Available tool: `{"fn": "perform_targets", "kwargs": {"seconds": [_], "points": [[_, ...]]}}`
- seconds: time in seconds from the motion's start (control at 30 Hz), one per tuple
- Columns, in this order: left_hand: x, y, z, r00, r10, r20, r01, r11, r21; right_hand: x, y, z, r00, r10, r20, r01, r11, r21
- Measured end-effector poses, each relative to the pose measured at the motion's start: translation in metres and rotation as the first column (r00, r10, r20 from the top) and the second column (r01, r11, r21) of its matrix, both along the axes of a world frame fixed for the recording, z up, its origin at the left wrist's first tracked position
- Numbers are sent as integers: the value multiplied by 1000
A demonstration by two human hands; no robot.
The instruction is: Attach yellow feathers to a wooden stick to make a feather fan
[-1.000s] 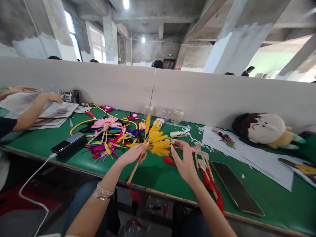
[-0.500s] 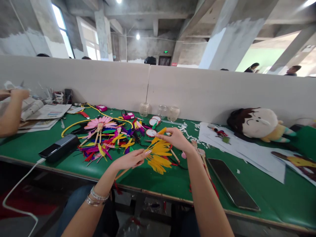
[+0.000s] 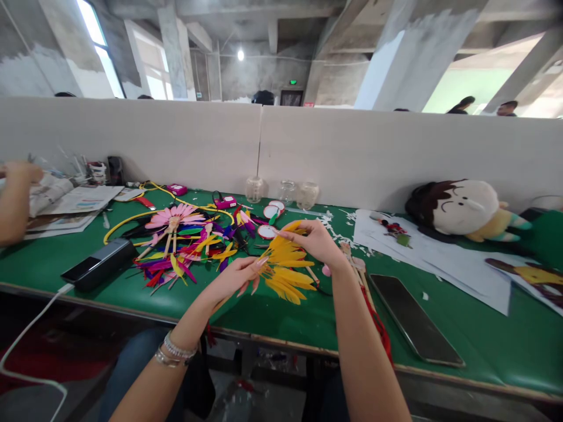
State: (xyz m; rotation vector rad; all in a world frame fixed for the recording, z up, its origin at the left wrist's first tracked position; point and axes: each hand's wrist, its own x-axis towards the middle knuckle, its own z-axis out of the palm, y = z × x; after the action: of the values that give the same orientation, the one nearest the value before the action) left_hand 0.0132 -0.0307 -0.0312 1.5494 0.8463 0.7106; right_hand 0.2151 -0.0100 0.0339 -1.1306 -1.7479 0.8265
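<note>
A fan of yellow feathers (image 3: 287,266) on a wooden stick is held over the green table (image 3: 484,351). My left hand (image 3: 237,276) pinches the stick at the base of the feathers, a bracelet on its wrist. My right hand (image 3: 310,240) reaches over the top of the fan, and its fingertips are closed on the upper yellow feathers. To the left of both hands lies a pile of coloured feathers (image 3: 189,252) with a pink feather flower (image 3: 173,218) on sticks.
A dark phone (image 3: 416,319) lies right of my right arm, with white paper sheets (image 3: 440,258) and a plush doll (image 3: 461,210) behind. Three glass jars (image 3: 285,191) stand by the partition. A power bank (image 3: 99,264) with cable sits left. Another person's arm (image 3: 15,196) rests over newspapers.
The yellow feather fan has tilted from upright to lying lower and flatter. My right hand moved from its right side up over its top. The view has shifted.
</note>
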Motion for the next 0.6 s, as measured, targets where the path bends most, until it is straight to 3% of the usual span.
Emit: {"fn": "perform_targets", "kwargs": {"seconds": [0.27, 0.6], "points": [[-1, -1, 1, 999, -24, 27, 25, 999, -36, -7, -4, 4, 1000, -14, -9, 14, 997, 71], [-1, -1, 2, 999, -23, 25, 23, 1000, 2, -8, -5, 5, 994, -42, 97, 26, 987, 158]]}}
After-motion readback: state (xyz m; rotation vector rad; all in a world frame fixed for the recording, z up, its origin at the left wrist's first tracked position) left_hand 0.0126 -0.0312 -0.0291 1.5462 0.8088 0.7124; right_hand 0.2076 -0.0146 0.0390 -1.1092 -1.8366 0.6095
